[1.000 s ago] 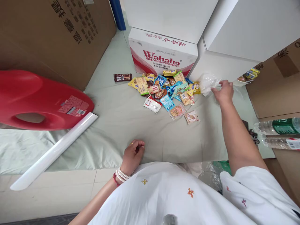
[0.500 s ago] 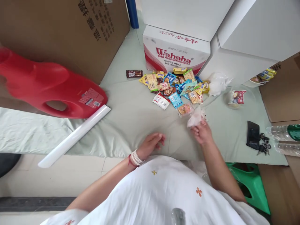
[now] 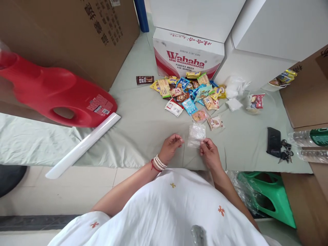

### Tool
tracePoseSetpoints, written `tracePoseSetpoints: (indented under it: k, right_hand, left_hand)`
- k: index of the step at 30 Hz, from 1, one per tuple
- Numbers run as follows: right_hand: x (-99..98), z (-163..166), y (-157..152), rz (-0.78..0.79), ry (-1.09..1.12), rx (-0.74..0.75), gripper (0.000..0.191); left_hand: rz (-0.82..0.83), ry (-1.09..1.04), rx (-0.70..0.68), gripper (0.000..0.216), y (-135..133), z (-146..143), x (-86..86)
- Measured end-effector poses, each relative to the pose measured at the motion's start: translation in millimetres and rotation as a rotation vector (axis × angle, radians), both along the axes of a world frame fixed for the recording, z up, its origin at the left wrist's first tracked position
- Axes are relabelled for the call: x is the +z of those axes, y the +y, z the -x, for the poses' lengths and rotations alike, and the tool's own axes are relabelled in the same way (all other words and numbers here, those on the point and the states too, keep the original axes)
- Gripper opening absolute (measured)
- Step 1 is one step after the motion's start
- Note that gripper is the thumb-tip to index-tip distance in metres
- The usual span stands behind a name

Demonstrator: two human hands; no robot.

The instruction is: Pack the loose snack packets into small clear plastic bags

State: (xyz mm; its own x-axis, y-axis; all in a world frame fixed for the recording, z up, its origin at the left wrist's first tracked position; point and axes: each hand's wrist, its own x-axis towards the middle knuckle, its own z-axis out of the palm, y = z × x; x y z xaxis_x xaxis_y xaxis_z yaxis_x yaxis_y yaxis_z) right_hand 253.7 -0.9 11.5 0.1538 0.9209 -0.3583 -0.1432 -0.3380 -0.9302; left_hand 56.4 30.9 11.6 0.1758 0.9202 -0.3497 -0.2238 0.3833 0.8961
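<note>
Between finger and thumb my right hand pinches the lower right edge of a small clear plastic bag. The bag lies on the cloth in front of me. My left hand, with beaded bracelets at its wrist, is to the bag's left, apart from it. Its fingers are curled towards the thumb with nothing visible between them. Just beyond the bag are a small wrapped snack and a pink-toned snack packet. Behind them sits a pile of colourful snack packets.
A Wahaba-style water carton stands behind the pile. Red jug and white strip are left. White square, crumpled plastic, round clear container, black phone-like object, keys and bottles are right.
My right hand has moved left and nearer to me with the plastic bag, which now lies flatter. The wrapped snack it covered shows. My left hand has risen slightly and its fingers have drawn together.
</note>
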Motion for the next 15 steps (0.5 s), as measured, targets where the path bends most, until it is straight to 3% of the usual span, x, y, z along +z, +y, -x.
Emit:
tracePoseSetpoints:
  k: [6,11,13,15]
  right_hand:
    - [4.9,7.2,7.1,0.045,0.228,0.031,0.036]
    - [6.2,6.8,4.7,0.137,0.374,0.124,0.038]
    - [5.0,5.9,3.2,0.161,0.377,0.140,0.040]
    - [5.0,7.1,1.6,0.127,0.325,0.041,0.044]
  left_hand:
    - [0.246,0.076,0.075,0.045,3.4,-7.9,4.1]
    - [0.095,0.104,-0.097,0.041,8.2,-14.5,9.1]
    - [0.031,0.092,-0.056,0.035,9.9,-16.5,7.6]
    - [-0.024,0.112,0.032,0.031,10.6,-17.7,5.0]
